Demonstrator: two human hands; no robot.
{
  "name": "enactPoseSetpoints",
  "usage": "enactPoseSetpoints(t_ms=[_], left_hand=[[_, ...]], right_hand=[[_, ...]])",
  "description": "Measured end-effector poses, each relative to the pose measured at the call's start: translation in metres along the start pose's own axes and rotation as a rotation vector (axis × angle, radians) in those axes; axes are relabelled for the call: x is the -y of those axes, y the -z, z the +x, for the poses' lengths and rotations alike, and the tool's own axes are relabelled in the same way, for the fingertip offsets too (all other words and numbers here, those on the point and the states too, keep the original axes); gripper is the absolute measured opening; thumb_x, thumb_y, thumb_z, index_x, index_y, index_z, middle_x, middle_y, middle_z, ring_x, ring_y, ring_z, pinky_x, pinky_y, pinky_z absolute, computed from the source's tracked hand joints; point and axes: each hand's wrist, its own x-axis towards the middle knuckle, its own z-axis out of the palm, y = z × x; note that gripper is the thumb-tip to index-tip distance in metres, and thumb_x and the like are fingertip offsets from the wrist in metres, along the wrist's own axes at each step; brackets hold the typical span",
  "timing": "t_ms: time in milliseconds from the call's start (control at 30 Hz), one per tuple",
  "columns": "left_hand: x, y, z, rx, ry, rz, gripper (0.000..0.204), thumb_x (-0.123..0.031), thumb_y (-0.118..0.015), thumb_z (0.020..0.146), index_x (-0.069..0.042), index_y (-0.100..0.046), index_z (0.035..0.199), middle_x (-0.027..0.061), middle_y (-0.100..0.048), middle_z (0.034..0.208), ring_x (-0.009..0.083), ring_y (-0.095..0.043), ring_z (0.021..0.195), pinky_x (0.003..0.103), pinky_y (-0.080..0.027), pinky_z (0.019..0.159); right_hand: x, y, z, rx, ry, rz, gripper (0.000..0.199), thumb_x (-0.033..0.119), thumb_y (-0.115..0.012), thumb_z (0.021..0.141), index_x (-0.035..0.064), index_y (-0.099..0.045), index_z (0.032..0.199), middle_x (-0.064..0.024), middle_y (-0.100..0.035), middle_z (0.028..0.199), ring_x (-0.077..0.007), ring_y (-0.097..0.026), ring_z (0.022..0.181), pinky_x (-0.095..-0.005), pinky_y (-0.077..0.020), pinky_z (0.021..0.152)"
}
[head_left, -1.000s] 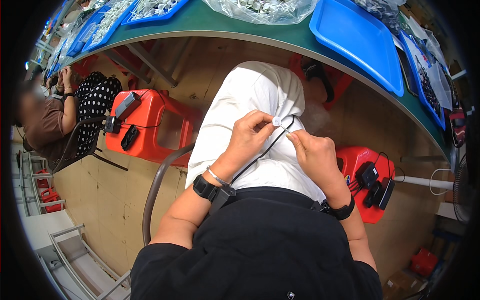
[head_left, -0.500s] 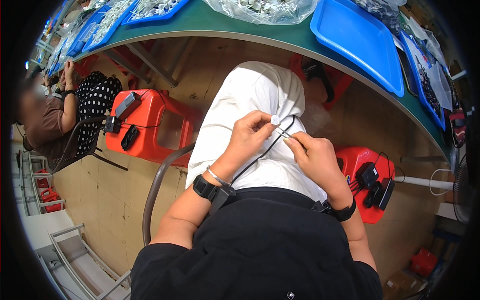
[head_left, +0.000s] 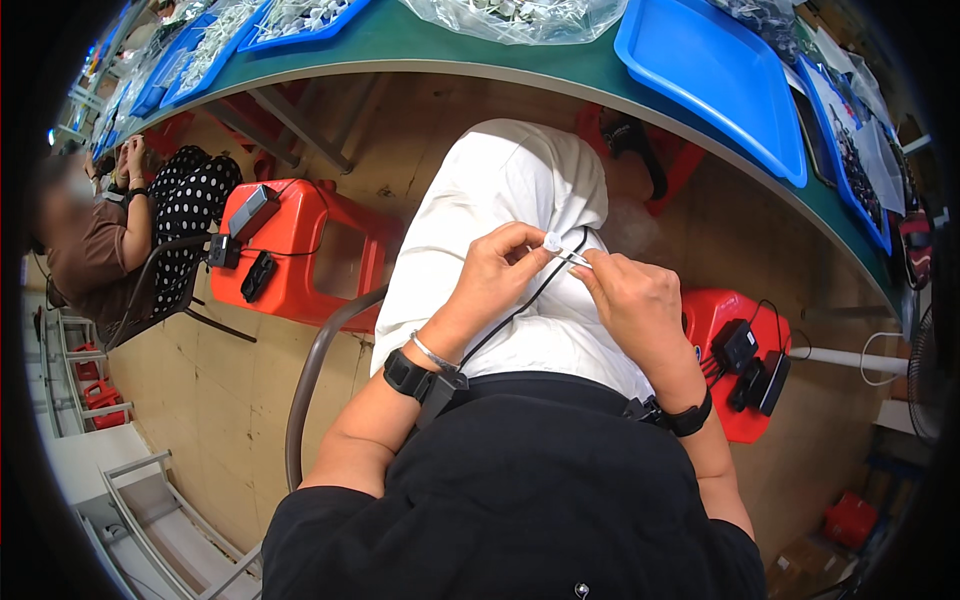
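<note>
Above my lap, my left hand (head_left: 497, 268) pinches a small white round piece (head_left: 552, 242) between thumb and fingertips. My right hand (head_left: 636, 300) is closed on a thin, pale, two-pronged piece (head_left: 573, 257) that looks like tweezers. Its prongs reach across the short gap between my hands, and their tips lie at or close to the white piece. Whether they grip it is too small to tell. The rear of the pronged piece is hidden in my right hand.
A green table (head_left: 480, 62) curves across the front, with a blue tray (head_left: 712, 85) and a clear bag (head_left: 515, 20) of small white parts. Red stools (head_left: 290, 250) stand beside me, bearing black devices and cables. Another person (head_left: 105, 235) sits at left.
My right hand has turned and its fingers have curled in more, so the pronged piece lies at a flatter angle. My left hand stays nearly in place, still pinching the white piece.
</note>
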Motion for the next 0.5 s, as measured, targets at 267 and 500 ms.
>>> enactPoseSetpoints(t_ms=[267, 500], left_hand=[[-0.0041, -0.0007, -0.0006, 0.011, 0.033, -0.016, 0.009, -0.009, -0.07, 0.093, -0.002, -0.069, 0.097, -0.0027, -0.064, 0.076, 0.0027, -0.054, 0.07, 0.02, -0.042, 0.061], [-0.0048, -0.0007, -0.0008, 0.019, 0.039, -0.018, 0.008, -0.009, -0.07, 0.093, -0.001, -0.069, 0.097, -0.0027, -0.064, 0.077, 0.0027, -0.054, 0.07, 0.019, -0.042, 0.061]], right_hand=[[-0.0019, 0.0021, 0.0001, 0.005, 0.059, -0.098, 0.023, 0.027, -0.071, 0.088, 0.0089, -0.06, 0.081, -0.0034, -0.05, 0.058, -0.0192, -0.055, 0.049, -0.0329, -0.0435, 0.048], [-0.0022, 0.0035, 0.0, 0.027, 0.082, -0.14, 0.021, 0.027, -0.07, 0.089, 0.0078, -0.063, 0.085, -0.003, -0.05, 0.059, -0.0183, -0.055, 0.051, -0.0324, -0.0437, 0.048]])
